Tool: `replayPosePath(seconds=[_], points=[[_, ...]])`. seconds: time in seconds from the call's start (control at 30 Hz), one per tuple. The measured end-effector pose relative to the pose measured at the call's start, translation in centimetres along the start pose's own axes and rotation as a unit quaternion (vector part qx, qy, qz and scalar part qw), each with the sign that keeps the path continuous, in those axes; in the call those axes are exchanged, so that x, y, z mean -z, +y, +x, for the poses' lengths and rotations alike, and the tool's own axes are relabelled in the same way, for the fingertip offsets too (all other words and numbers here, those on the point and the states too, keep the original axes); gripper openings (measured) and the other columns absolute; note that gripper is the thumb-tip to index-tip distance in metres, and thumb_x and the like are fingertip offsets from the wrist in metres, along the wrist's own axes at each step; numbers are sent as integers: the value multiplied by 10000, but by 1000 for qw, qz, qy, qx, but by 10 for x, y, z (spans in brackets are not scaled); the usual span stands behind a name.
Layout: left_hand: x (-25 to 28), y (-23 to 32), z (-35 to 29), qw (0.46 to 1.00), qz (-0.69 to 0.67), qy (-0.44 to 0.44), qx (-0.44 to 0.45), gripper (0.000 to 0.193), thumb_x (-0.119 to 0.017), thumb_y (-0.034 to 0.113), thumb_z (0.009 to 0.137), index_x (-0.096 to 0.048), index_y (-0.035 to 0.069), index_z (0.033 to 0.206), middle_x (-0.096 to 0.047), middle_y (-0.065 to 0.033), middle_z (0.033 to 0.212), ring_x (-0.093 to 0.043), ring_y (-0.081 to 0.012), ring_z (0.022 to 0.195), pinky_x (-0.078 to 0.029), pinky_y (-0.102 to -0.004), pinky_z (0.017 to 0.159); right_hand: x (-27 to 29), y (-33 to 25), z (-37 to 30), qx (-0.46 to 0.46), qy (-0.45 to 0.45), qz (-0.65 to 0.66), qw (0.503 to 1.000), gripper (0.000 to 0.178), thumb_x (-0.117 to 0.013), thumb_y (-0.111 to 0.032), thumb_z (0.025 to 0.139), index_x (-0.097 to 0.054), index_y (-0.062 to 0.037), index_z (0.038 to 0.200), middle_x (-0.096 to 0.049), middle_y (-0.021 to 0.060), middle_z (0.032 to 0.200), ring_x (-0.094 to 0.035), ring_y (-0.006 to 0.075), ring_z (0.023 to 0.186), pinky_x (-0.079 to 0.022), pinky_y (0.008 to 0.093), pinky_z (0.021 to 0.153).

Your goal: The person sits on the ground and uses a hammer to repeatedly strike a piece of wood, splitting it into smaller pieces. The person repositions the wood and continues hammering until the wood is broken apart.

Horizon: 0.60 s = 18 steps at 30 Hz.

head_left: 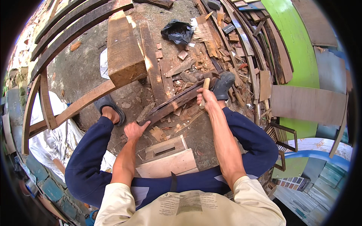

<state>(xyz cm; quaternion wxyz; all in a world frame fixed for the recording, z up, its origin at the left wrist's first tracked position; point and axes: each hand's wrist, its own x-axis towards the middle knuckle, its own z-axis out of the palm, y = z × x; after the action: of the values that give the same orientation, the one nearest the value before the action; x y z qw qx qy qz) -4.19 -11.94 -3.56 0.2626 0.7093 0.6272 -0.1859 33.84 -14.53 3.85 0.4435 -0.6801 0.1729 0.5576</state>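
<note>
My right hand [207, 98] is closed round the pale wooden handle of a hammer [205, 86]. The hammer's rusty head lies over the far right end of a dark, weathered wooden plank [177, 101], close to my right shoe. Gripping the plank's near left end is my left hand [135, 130], its thumb along the top and its other fingers partly hidden. The plank slants across between my feet, and its surface looks split and rough. Whether the hammer head touches the wood I cannot tell.
A thick timber beam [126, 49] rests on a wooden frame [90, 98] at left. Wood scraps [183, 55] litter the ground beyond the plank, near a black plastic bag [177, 31]. Long boards [277, 49] line the right side. A small wooden stool [167, 160] is beneath me.
</note>
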Motion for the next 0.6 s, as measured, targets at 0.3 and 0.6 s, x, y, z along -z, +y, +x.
replayPosePath(seconds=[0.3,0.6], points=[[-8,-14,-3,999,13,31,-33,919,-564,854,741,-756,-38,851,-731,-235,858,-703,-353,885,-353,-516,1061,-17,-81,-106,449,78,63,888,280,-631,-229,943,-471,-87,763,-456,12,581,-447,109,427,-391,303,395],[-8,-8,-5,999,34,-11,-28,965,-514,875,756,-763,-51,856,-730,-256,877,-708,-361,907,-325,-501,1098,-26,-58,-43,182,67,-193,962,186,-623,-167,931,-565,-16,838,-540,25,634,-495,112,455,-403,287,400]])
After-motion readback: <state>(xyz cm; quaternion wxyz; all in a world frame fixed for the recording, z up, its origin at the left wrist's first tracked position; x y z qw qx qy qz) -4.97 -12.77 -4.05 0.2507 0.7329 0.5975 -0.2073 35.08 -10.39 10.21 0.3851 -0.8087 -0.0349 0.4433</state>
